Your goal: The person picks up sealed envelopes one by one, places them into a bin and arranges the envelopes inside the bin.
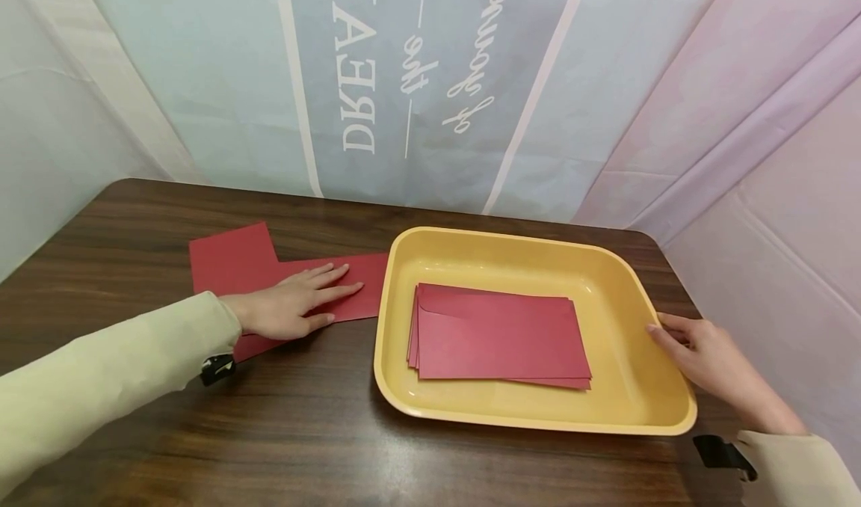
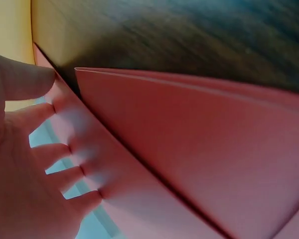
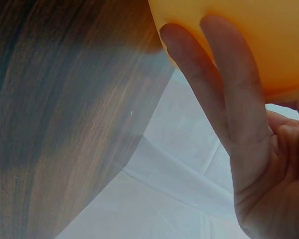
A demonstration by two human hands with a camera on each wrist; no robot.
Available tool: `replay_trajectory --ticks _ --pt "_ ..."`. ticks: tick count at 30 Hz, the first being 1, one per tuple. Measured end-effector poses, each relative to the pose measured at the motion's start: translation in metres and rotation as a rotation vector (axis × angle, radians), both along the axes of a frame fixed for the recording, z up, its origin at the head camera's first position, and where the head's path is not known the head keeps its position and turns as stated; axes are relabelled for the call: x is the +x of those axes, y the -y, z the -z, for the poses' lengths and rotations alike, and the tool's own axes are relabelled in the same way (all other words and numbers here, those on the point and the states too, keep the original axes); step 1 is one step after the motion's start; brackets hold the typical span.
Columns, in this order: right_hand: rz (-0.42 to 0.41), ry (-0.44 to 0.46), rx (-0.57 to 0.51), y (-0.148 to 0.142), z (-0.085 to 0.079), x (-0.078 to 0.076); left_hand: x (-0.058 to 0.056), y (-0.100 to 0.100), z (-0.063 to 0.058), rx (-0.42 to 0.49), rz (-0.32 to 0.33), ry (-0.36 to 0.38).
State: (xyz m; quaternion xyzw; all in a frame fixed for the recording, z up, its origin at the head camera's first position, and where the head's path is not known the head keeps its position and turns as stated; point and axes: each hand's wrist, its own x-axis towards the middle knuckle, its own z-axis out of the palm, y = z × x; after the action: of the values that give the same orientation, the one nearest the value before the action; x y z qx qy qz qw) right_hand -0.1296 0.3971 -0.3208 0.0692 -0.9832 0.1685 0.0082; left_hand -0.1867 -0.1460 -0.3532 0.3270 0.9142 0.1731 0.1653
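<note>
My left hand (image 1: 289, 305) lies over several overlapping red envelopes (image 1: 232, 256) on the left of the table. Its fingers are spread, and in the left wrist view the fingertips touch the top red envelope (image 2: 84, 129). That envelope's right end meets the yellow tray (image 1: 538, 413). Inside the tray rests a loosely squared stack of red envelopes (image 1: 501, 335), toward its left side. On the tray's right side, my right hand (image 1: 702, 354) holds the rim, thumb over the edge; in the right wrist view its fingers press against the yellow outer wall (image 3: 284, 45).
The dark wood-grain table (image 1: 303, 425) has rounded far corners. Behind it hangs a pale printed cloth (image 1: 417, 81) with lettering, and more cloth (image 1: 773, 215) hangs close on the right. A black strap (image 1: 723, 453) is on the right wrist.
</note>
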Motion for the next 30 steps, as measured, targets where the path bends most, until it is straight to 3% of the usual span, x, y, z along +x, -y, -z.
replay_trajectory --ticks 17,24,26,30 --pt "0.014 0.012 -0.005 -0.001 0.000 0.002 0.027 -0.014 0.004 -0.150 -0.130 -0.221" --pt "0.016 0.012 -0.011 -0.001 0.000 0.002 0.032 -0.019 0.008 -0.219 -0.142 -0.374" --pt "0.015 0.013 -0.009 -0.001 0.000 0.001 0.031 -0.019 0.007 -0.225 -0.137 -0.379" --pt "0.009 0.015 0.002 -0.001 0.000 0.000 0.023 -0.014 -0.005 -0.194 -0.104 -0.292"
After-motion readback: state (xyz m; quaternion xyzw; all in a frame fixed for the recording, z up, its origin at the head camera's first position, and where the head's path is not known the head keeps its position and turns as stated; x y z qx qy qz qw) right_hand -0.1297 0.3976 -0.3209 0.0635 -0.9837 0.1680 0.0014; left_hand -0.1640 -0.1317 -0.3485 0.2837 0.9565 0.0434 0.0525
